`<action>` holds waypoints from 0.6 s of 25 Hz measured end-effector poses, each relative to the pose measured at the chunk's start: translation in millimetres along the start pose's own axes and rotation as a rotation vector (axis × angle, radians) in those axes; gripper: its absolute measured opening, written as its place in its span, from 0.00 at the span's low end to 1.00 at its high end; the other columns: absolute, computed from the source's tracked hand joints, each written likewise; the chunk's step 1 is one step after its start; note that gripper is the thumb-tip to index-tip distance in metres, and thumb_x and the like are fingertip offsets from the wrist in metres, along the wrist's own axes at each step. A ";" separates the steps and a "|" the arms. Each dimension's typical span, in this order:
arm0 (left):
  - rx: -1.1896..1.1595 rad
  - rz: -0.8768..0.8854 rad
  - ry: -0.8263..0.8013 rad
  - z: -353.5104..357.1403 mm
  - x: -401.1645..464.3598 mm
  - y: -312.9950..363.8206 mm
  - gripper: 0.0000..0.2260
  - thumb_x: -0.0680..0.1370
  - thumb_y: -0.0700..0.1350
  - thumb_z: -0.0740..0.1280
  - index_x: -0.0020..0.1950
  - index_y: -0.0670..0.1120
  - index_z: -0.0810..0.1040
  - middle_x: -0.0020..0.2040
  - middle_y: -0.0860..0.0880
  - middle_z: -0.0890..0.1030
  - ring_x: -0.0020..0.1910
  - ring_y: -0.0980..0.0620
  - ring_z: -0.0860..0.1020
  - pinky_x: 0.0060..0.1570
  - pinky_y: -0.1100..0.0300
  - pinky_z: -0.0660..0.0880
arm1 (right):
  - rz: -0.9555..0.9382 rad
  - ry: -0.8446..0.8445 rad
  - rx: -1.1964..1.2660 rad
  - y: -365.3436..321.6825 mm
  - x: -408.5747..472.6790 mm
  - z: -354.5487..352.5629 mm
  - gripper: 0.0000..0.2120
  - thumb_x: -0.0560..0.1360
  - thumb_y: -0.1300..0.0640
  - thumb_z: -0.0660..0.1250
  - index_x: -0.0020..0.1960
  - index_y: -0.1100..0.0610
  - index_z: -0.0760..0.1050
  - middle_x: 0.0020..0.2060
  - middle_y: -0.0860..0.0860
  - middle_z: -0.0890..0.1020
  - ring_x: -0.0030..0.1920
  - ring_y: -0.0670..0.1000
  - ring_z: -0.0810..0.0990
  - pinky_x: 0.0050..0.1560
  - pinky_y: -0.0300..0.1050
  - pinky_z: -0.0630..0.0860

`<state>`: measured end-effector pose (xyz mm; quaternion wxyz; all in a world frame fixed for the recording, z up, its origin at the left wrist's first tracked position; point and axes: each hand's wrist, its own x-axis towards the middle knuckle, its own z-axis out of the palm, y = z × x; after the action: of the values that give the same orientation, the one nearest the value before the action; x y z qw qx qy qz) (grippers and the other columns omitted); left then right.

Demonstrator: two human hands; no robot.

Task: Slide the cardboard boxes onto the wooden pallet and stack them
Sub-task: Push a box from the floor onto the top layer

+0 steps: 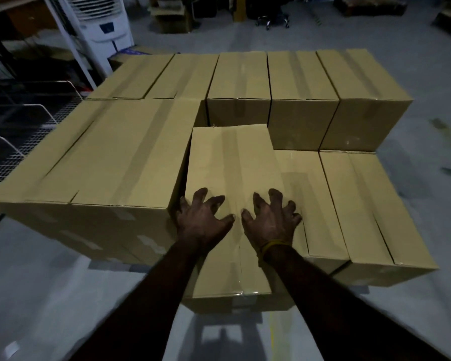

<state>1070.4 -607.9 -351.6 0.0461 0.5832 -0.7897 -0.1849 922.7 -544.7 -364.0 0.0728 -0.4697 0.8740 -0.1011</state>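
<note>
Head view: both hands flat on top of the middle box [232,162], palms down. Left hand [202,221] sits near the box's left edge, fingers [199,195] spread wide, gripping nothing. Right hand [272,220] is just beside it, fingers [275,195] also spread wide and slightly clawed, tips pressing the cardboard. A yellow band [270,246] wraps the right wrist.

The middle box lies lengthwise away from the person, taped along its top seam, near end sticking out toward the camera past its neighbours. Its top is higher than the two low boxes [349,204] to its right and it overlaps the nearer one. On its left, a taller stack of boxes [110,162] sits touching or just beside it. Behind, a back row of boxes [245,79] stands side by side, five across, tops taped.

The pallet is hidden under the boxes; cannot tell where its edges are. Grey floor [50,295] all round. At far left, a white wire rack [24,131] and a white cooler unit [102,24].
</note>
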 end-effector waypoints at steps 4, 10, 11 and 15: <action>0.051 0.156 -0.190 -12.7 -14.0 -28.6 0.37 0.72 0.70 0.65 0.77 0.64 0.57 0.81 0.54 0.46 0.78 0.39 0.39 0.73 0.34 0.51 | -0.013 -0.077 -0.008 -1.2 -3.1 -6.9 0.29 0.77 0.35 0.58 0.75 0.43 0.62 0.75 0.51 0.57 0.71 0.65 0.59 0.67 0.63 0.62; 0.177 0.189 -0.378 -26.6 -2.9 -39.9 0.44 0.69 0.74 0.64 0.78 0.64 0.46 0.81 0.54 0.39 0.78 0.37 0.39 0.72 0.30 0.52 | -0.141 -0.321 -0.056 7.8 -18.3 -27.3 0.34 0.75 0.33 0.60 0.77 0.42 0.55 0.77 0.53 0.51 0.76 0.67 0.49 0.71 0.68 0.57; 0.200 0.191 -0.374 -26.3 -2.7 -37.6 0.44 0.70 0.74 0.63 0.79 0.63 0.46 0.81 0.53 0.40 0.78 0.37 0.40 0.72 0.31 0.52 | -0.187 -0.330 -0.051 16.6 -29.6 -31.6 0.35 0.74 0.31 0.60 0.77 0.41 0.56 0.78 0.52 0.50 0.77 0.64 0.48 0.72 0.67 0.56; 0.314 0.282 -0.282 -24.3 -15.8 -31.0 0.39 0.73 0.70 0.63 0.79 0.59 0.52 0.81 0.46 0.49 0.78 0.37 0.51 0.72 0.37 0.60 | -0.417 -0.396 -0.066 61.9 -80.7 -47.0 0.41 0.68 0.27 0.64 0.77 0.37 0.56 0.80 0.49 0.50 0.79 0.53 0.46 0.75 0.60 0.55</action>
<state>1110.4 -606.6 -337.5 -0.1303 0.4358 -0.8808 -0.1314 906.5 -438.9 -331.1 0.2042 -0.6519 0.7303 0.0084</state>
